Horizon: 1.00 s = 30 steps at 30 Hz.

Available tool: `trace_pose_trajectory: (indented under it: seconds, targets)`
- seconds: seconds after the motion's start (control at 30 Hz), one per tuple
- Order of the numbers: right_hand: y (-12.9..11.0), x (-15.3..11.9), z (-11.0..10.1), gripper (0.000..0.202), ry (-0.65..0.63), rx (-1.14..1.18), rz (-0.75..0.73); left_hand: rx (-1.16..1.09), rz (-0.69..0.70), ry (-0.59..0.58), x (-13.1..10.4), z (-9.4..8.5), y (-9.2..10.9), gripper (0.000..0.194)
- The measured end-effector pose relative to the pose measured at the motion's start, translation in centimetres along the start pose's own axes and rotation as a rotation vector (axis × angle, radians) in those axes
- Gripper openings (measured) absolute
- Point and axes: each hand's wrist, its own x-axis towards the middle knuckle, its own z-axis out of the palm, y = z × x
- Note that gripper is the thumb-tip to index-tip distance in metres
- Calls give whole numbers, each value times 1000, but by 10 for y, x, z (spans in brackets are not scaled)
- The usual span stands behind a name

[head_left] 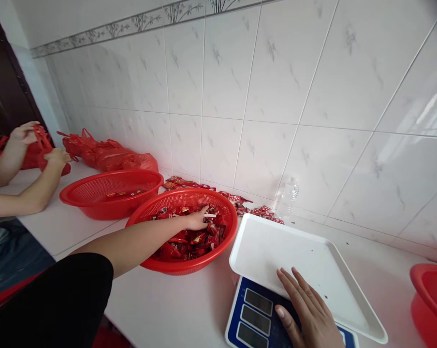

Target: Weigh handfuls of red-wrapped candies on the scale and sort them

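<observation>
My right hand (309, 309) is open and holding nothing, fingers stretched out over the blue scale (274, 333) and the near edge of its white tray (298, 246). Three display windows (254, 319) show on the scale, and a few small specks (326, 297) lie on the tray. Left of it on the tabletop (175, 304), my left arm, in a black sleeve (59, 295), reaches across to a red basket (189, 267). My left hand (196, 220) is in there among the shiny red packets (169, 250); I can't tell whether its fingers grip one. Another red basket (427, 309) is cut off at my far right.

Just beyond the packets' basket, to its left, a second basket (106, 211) holds a few packets. Loose red strips (265, 213) lie along the wall (222, 77), near a clear bottle (290, 198). Farther off are bulging red bags (109, 154), and a co-worker's hands (57, 157) hold another bag (42, 140).
</observation>
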Motion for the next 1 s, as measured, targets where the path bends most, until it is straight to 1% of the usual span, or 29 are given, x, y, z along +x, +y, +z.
trace_pose_trajectory:
  seconds: [0.1,0.17,0.23,0.33,0.47,0.57,0.73,0.87,1.0]
  targets:
    - [-1,0,-1,66,-6,0,8,-5,-18,31,-1,4,2,101]
    - [-2,0,-1,65,-4,11,5,-18,-17,40,-3,3,3,98]
    - [-1,0,-1,65,-2,19,5,-34,-19,29,-5,1,5,91]
    - [-1,1,-1,66,6,22,-3,-49,-23,-14,-9,-6,9,72]
    - [-3,1,-4,65,11,7,23,-78,-18,-119,-18,-16,16,38]
    - [-4,2,-7,65,14,23,36,-99,-7,-150,-23,-20,22,24]
    - [-7,5,-10,64,0,55,68,-136,-4,-135,-26,-24,37,22]
    - [-9,6,-13,64,-15,55,83,-180,47,-150,-28,-29,50,27]
    - [-10,5,-14,64,-16,89,99,-167,71,-132,-29,-26,56,33]
